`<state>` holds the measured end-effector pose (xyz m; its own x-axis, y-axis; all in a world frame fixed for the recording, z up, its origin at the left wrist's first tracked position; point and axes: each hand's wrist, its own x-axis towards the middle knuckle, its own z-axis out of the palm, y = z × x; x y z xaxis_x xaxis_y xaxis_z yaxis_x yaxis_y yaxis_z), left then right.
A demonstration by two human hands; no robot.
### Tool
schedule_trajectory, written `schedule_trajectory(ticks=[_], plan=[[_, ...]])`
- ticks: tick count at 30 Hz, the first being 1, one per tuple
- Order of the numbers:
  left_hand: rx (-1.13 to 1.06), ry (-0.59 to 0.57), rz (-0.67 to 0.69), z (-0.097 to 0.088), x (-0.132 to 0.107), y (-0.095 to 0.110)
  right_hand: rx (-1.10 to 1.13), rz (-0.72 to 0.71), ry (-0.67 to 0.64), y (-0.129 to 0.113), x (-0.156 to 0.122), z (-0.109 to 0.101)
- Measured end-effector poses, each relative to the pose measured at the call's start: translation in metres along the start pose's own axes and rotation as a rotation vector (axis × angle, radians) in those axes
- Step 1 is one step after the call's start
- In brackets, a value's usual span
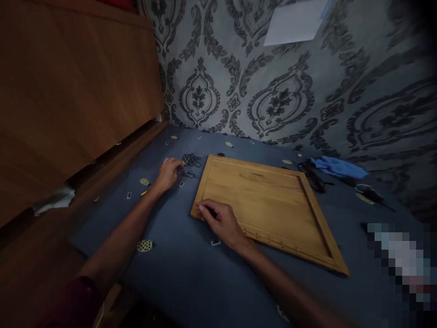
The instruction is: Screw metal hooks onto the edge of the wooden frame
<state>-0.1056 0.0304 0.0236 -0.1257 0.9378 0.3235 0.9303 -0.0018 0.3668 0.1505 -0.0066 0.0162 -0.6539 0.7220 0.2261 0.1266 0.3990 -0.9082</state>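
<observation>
A shallow wooden panel with a raised frame (269,200) lies flat on the blue cloth, with a row of small dark holes along its near edge. Over its near left corner is my right hand (221,221), thumb and fingers pinched together; whatever they may hold is too small to make out. My left hand (168,174) is left of the panel, its index finger stretched out at a small heap of dark metal chain-like pieces (191,158). Just below that heap lie a few loose metal rings or hooks (188,174), close to my left fingertips.
A wooden cabinet (75,91) borders the table on the left, and a patterned wall (235,82) stands behind. At the right lie a blue rag (339,166), a dark strap-like object (312,177) and a dark tool (372,193). A blurred-out item (403,259) is nearer.
</observation>
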Motion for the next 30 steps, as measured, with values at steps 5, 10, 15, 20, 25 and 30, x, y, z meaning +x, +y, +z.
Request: schedule_trajectory(ticks=[5,10,15,20,25,30], plan=[[-0.035,-0.039,0.012,-0.003,0.0,0.001,-0.058,-0.059,0.017,-0.004,-0.003,-0.002],[-0.039,-0.081,0.014,-0.011,0.002,-0.004,-0.058,-0.068,0.014,-0.005,-0.003,-0.002],[-0.059,-0.197,0.064,-0.019,0.002,-0.007,-0.028,-0.045,0.017,-0.003,-0.003,-0.001],[-0.12,-0.351,0.117,-0.025,-0.001,-0.008,0.017,-0.006,0.025,-0.002,-0.001,-0.001],[-0.229,-0.385,0.101,-0.026,-0.001,-0.009,0.086,0.044,0.027,-0.002,0.0,-0.002],[-0.416,-0.397,0.069,-0.025,0.0,-0.004,0.182,0.09,0.073,0.001,0.001,-0.001]])
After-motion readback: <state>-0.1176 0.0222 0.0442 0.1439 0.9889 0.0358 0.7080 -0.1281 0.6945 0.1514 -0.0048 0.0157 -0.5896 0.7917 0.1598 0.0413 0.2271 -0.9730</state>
